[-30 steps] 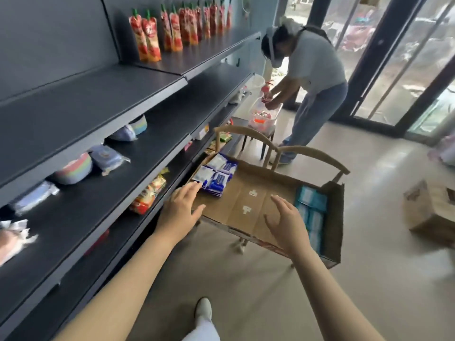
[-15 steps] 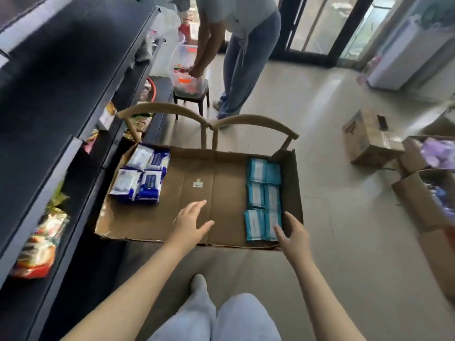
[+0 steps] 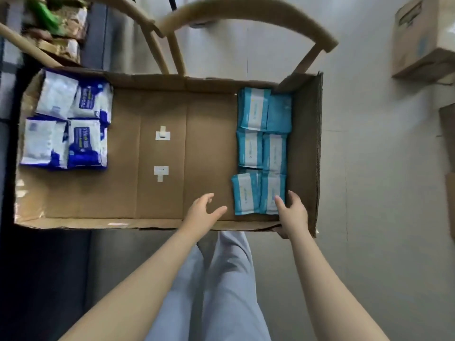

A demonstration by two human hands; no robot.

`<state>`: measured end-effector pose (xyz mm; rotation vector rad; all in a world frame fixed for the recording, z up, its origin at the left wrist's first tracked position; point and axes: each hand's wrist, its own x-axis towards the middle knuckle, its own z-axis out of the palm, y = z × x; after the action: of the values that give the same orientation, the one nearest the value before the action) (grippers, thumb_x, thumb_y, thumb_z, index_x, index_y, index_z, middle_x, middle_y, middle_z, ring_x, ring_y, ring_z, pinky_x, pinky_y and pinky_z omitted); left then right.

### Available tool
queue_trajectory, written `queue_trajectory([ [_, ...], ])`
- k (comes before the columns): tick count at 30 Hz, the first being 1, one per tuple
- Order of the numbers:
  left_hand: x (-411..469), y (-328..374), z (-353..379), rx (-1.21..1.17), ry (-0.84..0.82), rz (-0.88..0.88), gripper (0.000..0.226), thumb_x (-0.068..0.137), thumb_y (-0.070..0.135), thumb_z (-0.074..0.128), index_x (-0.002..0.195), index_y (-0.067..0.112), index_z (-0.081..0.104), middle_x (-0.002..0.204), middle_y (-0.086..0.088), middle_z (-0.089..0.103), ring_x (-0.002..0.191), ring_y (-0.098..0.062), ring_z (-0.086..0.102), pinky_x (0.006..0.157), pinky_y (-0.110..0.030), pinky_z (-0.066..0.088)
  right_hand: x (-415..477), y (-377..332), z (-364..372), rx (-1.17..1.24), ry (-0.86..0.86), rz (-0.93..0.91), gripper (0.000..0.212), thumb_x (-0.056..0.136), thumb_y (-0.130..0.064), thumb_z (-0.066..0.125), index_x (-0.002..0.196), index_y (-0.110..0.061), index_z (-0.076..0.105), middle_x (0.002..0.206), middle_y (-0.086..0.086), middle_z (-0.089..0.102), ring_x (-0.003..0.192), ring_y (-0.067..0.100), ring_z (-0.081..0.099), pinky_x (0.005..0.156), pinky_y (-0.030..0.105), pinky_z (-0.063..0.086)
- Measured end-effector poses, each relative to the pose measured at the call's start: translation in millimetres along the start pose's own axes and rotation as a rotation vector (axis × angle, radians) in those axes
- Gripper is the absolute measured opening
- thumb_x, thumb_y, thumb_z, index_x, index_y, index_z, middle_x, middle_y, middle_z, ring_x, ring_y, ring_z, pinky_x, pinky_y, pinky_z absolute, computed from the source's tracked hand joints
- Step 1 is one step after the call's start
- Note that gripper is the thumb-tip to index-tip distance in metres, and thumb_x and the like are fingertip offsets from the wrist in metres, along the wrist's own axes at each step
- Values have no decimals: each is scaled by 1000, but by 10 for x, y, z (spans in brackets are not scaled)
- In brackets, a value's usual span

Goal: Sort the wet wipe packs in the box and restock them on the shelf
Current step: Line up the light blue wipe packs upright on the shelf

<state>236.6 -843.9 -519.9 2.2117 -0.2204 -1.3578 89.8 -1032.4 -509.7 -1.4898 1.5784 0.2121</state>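
Observation:
A shallow cardboard box (image 3: 162,200) lies open below me on a wooden chair. Several dark-blue-and-white wet wipe packs (image 3: 66,124) sit in its left end. Several light-blue wet wipe packs (image 3: 263,148) fill its right end in two columns. My left hand (image 3: 203,212) hovers open over the bare box floor, just left of the nearest light-blue packs. My right hand (image 3: 294,212) is open at the box's near right corner, fingertips touching the nearest light-blue pack (image 3: 272,193), thumb outside the near wall.
The chair's curved wooden backrest (image 3: 246,16) arcs beyond the box. Dark shelving (image 3: 9,57) with snack bags (image 3: 61,25) runs along the left. A closed cardboard carton (image 3: 423,38) stands on the floor at the upper right. My legs are below the box.
The view has tilted down and closer over the box. Both hands moved forward and right, and the right hand now touches the nearest light-blue pack.

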Motion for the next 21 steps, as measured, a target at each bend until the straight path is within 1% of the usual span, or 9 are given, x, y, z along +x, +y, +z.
queue_trajectory([
  [3,365,-16,329,-8,-35,-80,68,87,46,68,144,20,43,142,0,50,124,-17,50,102,-32,43,393,82,108,-28,-6,33,63,98,-36,57,150,-10,35,150,10,46,136,26,44,107,33,36],
  [5,583,29,504,-62,-40,-122,68,87,44,70,143,18,43,140,-2,51,120,-18,53,100,-33,45,583,106,178,-10,-19,69,62,98,-33,58,151,-10,35,149,9,47,135,25,46,106,30,36],
  [9,948,156,757,-258,8,-206,54,87,35,72,132,14,49,121,-1,60,90,-6,61,65,-12,46,780,108,324,-126,12,62,61,95,-28,62,149,-10,38,144,10,50,130,27,49,109,37,40],
  [10,1018,184,805,-271,30,-213,44,88,32,71,124,15,51,117,-2,62,84,-5,60,62,-14,47,800,112,360,-174,31,43,60,94,-26,64,147,-9,40,142,10,51,128,28,50,108,39,41],
  [13,1123,264,874,-251,108,-210,24,91,25,69,108,11,59,111,-9,67,93,-21,64,78,-35,55,824,120,443,-251,58,5,55,91,-21,67,141,-9,47,132,8,49,118,26,54,102,40,45],
  [14,1127,282,873,-243,128,-210,22,91,24,69,106,10,61,108,-9,67,93,-22,64,79,-37,55,830,116,453,-231,65,14,51,90,-20,69,136,-8,51,127,6,50,111,23,56,100,39,47],
  [16,1084,315,846,-252,163,-194,15,92,23,68,101,14,61,103,-3,67,85,-14,63,68,-27,53,837,84,440,-148,71,27,40,86,-18,73,123,-9,58,114,1,50,92,12,55,91,31,47],
  [18,991,345,789,-230,228,-157,11,92,23,67,96,16,59,97,3,64,78,-6,59,59,-17,45,821,41,395,-65,55,29,31,84,-17,75,110,-14,59,107,0,52,82,8,53,86,26,46],
  [21,800,394,601,-265,353,-132,15,91,21,69,92,10,58,89,4,62,78,-10,57,54,-9,41,693,-101,264,177,-28,85,28,85,-15,75,102,-20,53,107,6,65,90,16,66,89,41,56],
])
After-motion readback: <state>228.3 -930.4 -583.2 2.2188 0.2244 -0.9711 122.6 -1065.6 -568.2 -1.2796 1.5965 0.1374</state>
